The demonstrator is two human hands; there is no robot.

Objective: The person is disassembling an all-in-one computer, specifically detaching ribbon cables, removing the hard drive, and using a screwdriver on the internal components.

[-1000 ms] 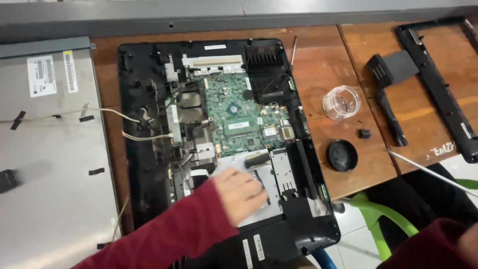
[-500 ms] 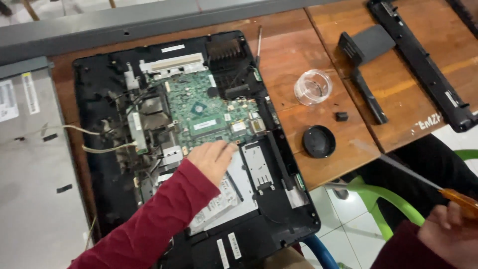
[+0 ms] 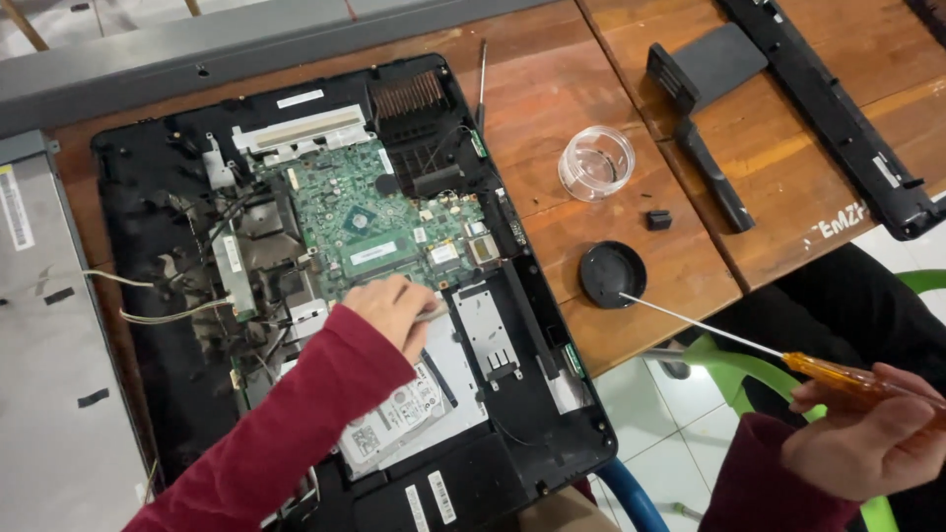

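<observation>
An opened black all-in-one computer [image 3: 158,296] lies flat on the wooden table, its green motherboard [image 3: 379,222] exposed. My left hand [image 3: 394,310], in a dark red sleeve, rests on the edge of the silver hard drive [image 3: 409,414] just below the motherboard; its fingers curl on the metal bracket there. My right hand [image 3: 867,438] is off the table's right edge and grips a screwdriver with an orange handle [image 3: 838,379]. Its long shaft points left, with the tip over a round black cap [image 3: 611,273].
A clear round dish [image 3: 596,163], a small black block [image 3: 658,219], a black stand piece [image 3: 705,108] and a long black frame strip [image 3: 838,108] lie on the table [image 3: 552,99]. Another screwdriver [image 3: 481,84] lies above the computer. A grey metal panel [image 3: 54,394] sits at left. A green chair [image 3: 729,360] stands below.
My left hand slid up from the hard drive toward the motherboard's lower edge. My right hand came into view holding the orange screwdriver. The camera view shifted right and tilted.
</observation>
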